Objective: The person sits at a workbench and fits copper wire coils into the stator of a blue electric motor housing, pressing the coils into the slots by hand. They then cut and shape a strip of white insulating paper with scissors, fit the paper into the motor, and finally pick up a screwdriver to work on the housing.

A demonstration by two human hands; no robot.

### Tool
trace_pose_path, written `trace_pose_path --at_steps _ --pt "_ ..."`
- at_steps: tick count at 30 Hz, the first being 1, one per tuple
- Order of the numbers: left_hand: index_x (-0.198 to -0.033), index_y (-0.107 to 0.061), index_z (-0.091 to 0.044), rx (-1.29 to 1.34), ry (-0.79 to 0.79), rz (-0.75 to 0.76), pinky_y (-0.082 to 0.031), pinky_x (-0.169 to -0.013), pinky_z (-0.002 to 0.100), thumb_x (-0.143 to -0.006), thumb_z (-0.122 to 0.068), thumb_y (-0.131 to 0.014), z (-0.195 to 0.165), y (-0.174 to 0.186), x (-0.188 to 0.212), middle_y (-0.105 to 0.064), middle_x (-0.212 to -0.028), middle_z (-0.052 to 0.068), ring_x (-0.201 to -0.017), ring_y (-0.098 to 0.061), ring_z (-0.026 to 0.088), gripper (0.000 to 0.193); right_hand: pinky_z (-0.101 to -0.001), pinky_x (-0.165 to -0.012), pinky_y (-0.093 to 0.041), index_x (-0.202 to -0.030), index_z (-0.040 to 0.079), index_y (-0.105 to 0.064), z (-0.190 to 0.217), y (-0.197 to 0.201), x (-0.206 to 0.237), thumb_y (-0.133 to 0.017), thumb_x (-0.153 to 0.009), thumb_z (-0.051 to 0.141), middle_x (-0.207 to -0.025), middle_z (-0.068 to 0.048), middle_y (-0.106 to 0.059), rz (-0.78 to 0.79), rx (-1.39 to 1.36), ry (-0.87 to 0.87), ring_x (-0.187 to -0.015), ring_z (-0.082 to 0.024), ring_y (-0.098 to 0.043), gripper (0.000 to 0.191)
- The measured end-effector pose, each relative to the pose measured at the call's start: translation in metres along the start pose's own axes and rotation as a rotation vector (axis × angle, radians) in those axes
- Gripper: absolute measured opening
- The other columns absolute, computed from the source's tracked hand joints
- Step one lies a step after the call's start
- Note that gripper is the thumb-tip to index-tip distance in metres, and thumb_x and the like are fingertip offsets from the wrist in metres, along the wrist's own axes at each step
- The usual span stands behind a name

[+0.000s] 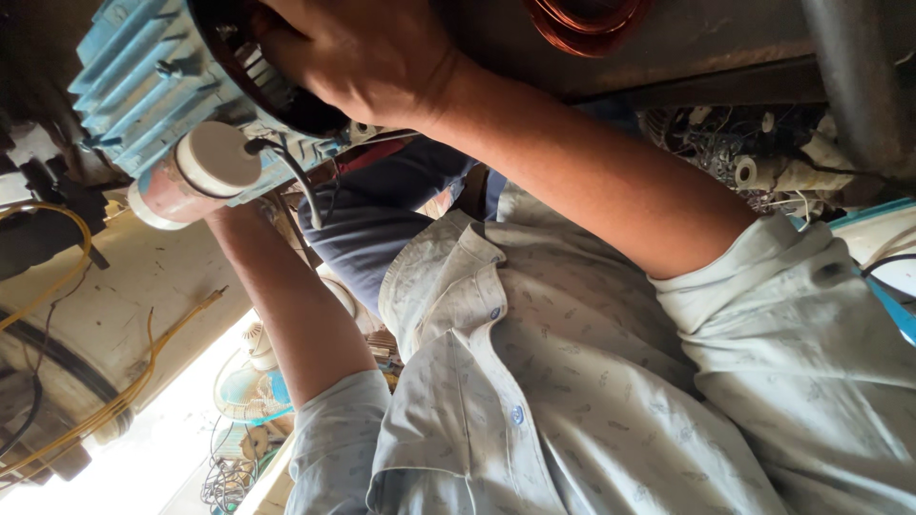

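Fingers of the right hand [367, 59] curl over the dark open end of a blue ribbed motor [143, 91], gripping its rim. I see the motor tilted at the top left, above the lap. I cannot tell what the left fingers do: the left forearm [286, 305] runs up behind a white-capped cylinder [205, 170] fixed to the motor's side, with a black cable [298, 179] just beside it. Below lies a stained cream floor [167, 277] crossed by yellow wires [59, 269]; a small fan [253, 386] stands nearby, and a copper coil [582, 24] rests on the bench above.
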State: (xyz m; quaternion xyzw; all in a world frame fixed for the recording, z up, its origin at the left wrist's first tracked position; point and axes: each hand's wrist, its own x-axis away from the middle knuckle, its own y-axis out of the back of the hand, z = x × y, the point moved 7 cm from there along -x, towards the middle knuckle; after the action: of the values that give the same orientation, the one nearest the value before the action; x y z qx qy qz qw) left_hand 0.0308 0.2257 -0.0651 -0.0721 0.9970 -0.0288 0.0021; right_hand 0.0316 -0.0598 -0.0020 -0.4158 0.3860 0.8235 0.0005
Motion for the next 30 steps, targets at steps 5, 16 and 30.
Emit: trace_pose_path --at_steps 5,16,30 --pt "-0.139 -0.059 -0.006 -0.002 0.002 0.005 -0.051 -0.112 0.042 -0.097 -0.040 -0.050 -0.004 0.000 -0.002 -0.066 -0.133 0.013 -0.123 -0.065 0.027 0.054 -0.0350 -0.094 -0.049 -0.119 0.018 -0.076 0.003 -0.004 0.002 -0.059 -0.103 0.023 -0.137 0.005 -0.056 -0.029 0.043 0.040 -0.114 -0.015 -0.060 0.024" --pt "-0.137 -0.060 -0.006 -0.006 -0.016 -0.019 -0.051 -0.112 0.041 -0.099 -0.036 -0.050 -0.007 0.000 0.004 -0.067 -0.131 0.013 -0.122 -0.066 0.027 0.050 -0.0355 -0.100 -0.046 -0.114 0.017 -0.077 0.004 0.018 -0.003 -0.057 -0.106 0.024 -0.133 0.005 -0.058 -0.100 0.130 0.056 -0.122 -0.016 -0.053 0.023" --pt "-0.135 -0.062 -0.006 -0.003 -0.050 -0.067 -0.052 -0.111 0.041 -0.102 -0.031 -0.051 0.001 0.003 0.013 -0.068 -0.130 0.013 -0.121 -0.067 0.027 0.043 -0.0335 -0.092 -0.049 -0.105 0.015 -0.076 0.003 0.013 -0.002 -0.058 -0.104 0.019 -0.122 0.007 -0.063 -0.044 0.064 0.044 -0.113 -0.013 -0.057 0.018"
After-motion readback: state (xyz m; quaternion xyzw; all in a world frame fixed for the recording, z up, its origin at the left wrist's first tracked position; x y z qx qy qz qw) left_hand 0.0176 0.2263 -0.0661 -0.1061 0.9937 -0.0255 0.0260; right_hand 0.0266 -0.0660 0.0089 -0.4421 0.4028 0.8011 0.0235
